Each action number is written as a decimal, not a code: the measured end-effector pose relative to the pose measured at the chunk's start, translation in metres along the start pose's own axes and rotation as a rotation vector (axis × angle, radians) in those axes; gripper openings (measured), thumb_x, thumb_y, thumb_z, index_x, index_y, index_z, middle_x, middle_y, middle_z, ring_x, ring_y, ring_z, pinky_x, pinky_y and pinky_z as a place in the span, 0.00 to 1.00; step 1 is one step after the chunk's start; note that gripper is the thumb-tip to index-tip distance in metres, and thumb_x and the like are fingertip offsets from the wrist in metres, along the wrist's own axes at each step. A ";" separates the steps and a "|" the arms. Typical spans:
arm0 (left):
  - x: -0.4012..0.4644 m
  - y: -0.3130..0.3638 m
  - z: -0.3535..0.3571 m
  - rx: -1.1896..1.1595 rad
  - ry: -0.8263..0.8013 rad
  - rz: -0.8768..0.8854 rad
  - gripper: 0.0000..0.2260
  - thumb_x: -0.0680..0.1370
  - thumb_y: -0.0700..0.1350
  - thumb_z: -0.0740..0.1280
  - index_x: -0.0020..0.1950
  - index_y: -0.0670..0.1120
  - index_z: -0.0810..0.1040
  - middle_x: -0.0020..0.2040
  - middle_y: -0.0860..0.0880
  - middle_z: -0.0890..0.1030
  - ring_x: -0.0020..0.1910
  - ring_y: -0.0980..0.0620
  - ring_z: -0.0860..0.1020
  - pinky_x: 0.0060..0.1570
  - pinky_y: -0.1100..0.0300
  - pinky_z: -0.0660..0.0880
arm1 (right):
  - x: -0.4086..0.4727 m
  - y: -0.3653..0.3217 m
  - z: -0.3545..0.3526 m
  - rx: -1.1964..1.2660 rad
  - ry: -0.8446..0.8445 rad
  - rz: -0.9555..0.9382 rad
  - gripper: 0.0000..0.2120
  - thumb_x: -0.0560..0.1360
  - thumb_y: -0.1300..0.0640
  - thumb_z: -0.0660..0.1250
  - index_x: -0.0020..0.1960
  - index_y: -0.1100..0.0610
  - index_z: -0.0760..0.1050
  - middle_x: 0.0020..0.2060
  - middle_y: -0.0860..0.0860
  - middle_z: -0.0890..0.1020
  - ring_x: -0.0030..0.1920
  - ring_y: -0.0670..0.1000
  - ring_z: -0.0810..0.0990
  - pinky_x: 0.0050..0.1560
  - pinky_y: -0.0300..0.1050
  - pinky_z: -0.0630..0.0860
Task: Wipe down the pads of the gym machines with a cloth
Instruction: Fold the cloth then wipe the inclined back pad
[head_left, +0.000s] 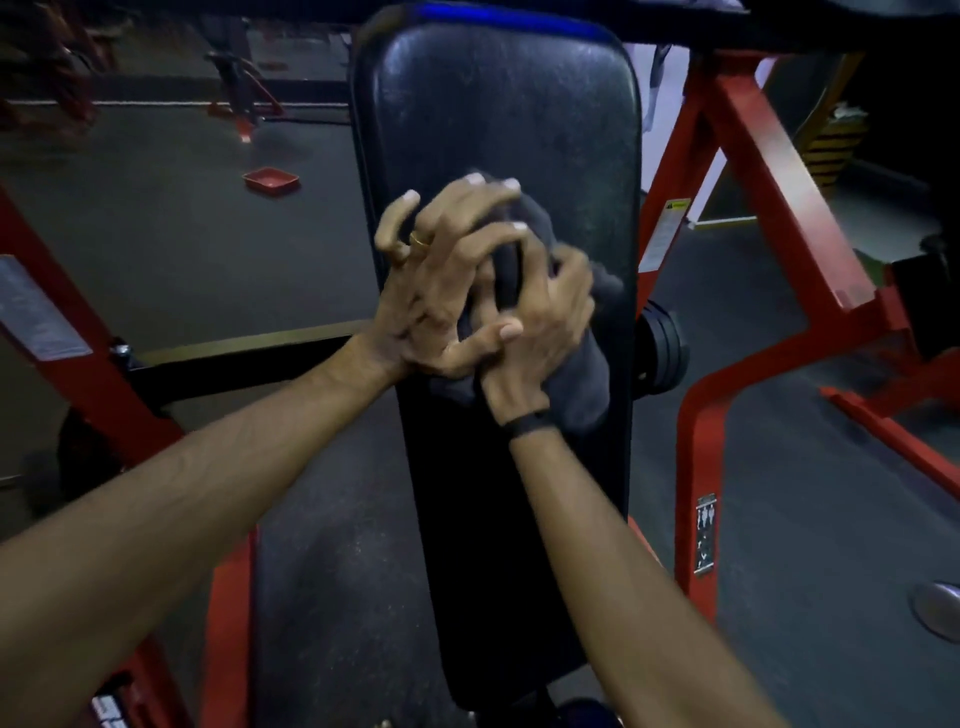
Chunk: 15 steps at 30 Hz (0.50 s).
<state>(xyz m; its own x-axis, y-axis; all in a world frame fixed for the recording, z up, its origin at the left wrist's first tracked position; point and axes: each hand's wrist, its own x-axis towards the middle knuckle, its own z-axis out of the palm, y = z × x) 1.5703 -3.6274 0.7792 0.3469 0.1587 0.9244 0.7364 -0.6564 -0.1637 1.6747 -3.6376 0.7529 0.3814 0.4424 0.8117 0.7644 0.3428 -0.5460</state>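
Right now the long black pad (498, 130) on the red machine frame (769, 171) fills your view. Your dark cloth (582, 384) lies bunched against its middle, your right hand (540, 332) gripping it. Your left hand (441, 280) lies over the right, fingers curled.

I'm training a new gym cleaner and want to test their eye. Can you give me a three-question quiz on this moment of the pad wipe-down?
1. True or false: the cloth is bright white.
2. Multiple choice: what colour is the machine frame around the pad? A) blue B) red C) yellow
3. Short answer: what lies on the floor to the left of the pad?

Key
1. False. It is dark grey, pressed to the black pad under the left hand and right hand, whose fingers curl over it.
2. B
3. A small red tray.
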 end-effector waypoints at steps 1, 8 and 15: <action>0.003 -0.002 -0.007 -0.002 0.066 -0.092 0.29 0.80 0.64 0.52 0.68 0.44 0.70 0.71 0.44 0.68 0.70 0.44 0.69 0.73 0.54 0.50 | 0.016 -0.017 0.008 -0.003 -0.007 -0.078 0.16 0.75 0.47 0.68 0.55 0.56 0.82 0.48 0.59 0.79 0.46 0.59 0.78 0.44 0.53 0.73; -0.059 -0.045 -0.045 0.103 0.113 -0.359 0.26 0.81 0.59 0.56 0.72 0.43 0.67 0.75 0.40 0.65 0.76 0.45 0.63 0.71 0.41 0.54 | 0.006 -0.048 0.023 -0.012 -0.126 -0.393 0.17 0.71 0.49 0.73 0.59 0.52 0.83 0.51 0.60 0.80 0.47 0.60 0.77 0.44 0.53 0.70; -0.134 -0.013 -0.060 0.073 -0.105 -0.445 0.29 0.79 0.65 0.53 0.69 0.45 0.68 0.73 0.41 0.68 0.72 0.39 0.68 0.68 0.38 0.55 | -0.167 0.046 -0.034 -0.100 -0.438 -0.585 0.15 0.71 0.52 0.72 0.58 0.48 0.82 0.53 0.56 0.72 0.43 0.58 0.73 0.39 0.51 0.68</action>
<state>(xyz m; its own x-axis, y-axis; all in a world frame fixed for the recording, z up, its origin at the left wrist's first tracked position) 1.4793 -3.6842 0.6783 0.0422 0.4898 0.8708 0.8648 -0.4543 0.2137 1.6632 -3.7237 0.5992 -0.3299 0.5076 0.7960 0.8311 0.5561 -0.0102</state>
